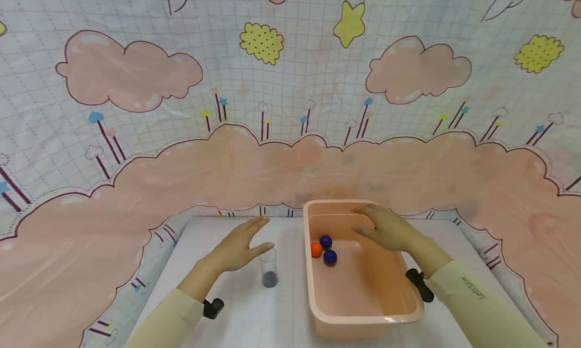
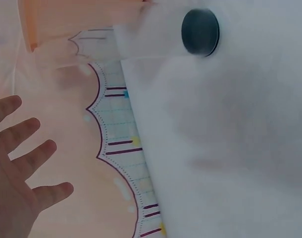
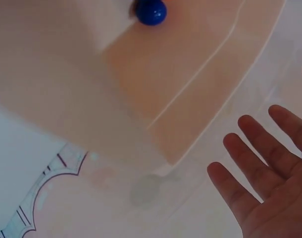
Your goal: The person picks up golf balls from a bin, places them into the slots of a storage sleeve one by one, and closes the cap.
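A peach plastic tub (image 1: pixel 349 319) stands on the white table, and inside it an orange ball (image 1: pixel 316 249) lies against two dark blue balls (image 1: pixel 330 257) near the left wall. Left of the tub is a clear cylinder (image 1: pixel 269 267) with a dark grey bottom. My left hand (image 1: pixel 238 247) hovers by the cylinder, fingers extended and holding nothing; whether the thumb touches its rim I cannot tell. Above the right side of the tub my right hand (image 1: pixel 386 228) is held with fingers spread and nothing in it. In the right wrist view one blue ball (image 3: pixel 151 12) shows at the top.
The white tabletop (image 1: pixel 236 307) extends on both sides of the tub. Behind it hangs a cloth backdrop (image 1: pixel 281 166) printed with clouds and stars, which also runs down beside the table. A dark wrist strap (image 1: pixel 419 285) sits on the right sleeve, another (image 1: pixel 213 308) on the left.
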A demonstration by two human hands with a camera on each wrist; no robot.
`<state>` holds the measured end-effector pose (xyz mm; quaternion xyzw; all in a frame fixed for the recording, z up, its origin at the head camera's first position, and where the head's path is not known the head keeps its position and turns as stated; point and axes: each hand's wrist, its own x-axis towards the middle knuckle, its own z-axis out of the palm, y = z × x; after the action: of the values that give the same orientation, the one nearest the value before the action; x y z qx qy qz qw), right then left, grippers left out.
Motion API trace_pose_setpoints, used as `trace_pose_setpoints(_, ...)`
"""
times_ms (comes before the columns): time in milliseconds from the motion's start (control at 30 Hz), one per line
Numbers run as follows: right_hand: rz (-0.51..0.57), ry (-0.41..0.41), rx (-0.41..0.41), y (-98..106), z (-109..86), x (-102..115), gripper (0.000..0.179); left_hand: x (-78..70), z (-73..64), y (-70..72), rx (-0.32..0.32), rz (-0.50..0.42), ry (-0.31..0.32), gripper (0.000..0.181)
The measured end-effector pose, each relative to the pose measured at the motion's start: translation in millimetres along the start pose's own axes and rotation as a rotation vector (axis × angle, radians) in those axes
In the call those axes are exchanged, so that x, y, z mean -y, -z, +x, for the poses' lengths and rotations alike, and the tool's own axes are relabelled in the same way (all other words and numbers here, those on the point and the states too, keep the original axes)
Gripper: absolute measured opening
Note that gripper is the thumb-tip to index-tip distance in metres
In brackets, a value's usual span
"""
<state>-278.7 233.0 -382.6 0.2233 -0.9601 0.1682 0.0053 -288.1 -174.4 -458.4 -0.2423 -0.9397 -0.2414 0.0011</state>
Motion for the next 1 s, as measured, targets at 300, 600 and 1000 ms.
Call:
trace_pose_setpoints(300,0.02,0.007,0.033,-12.9,12.4,12.4,0.054,1.0,-11.2,-20.9,-0.003,-0.159,0.065,0.088)
trace_pose_setpoints(600,0.076,-0.031,0.092,-34.1,26.3,13.9,0.054,2.0,-19.9,-42.3,-0.062,-0.322,0.175,0.091)
trace_pose_setpoints(1000,0.036,-0.107,0.122,-60.3,38.9,8.2,0.052,8.2,-24.8,-69.8,-0.165,-0.443,0.168,0.092)
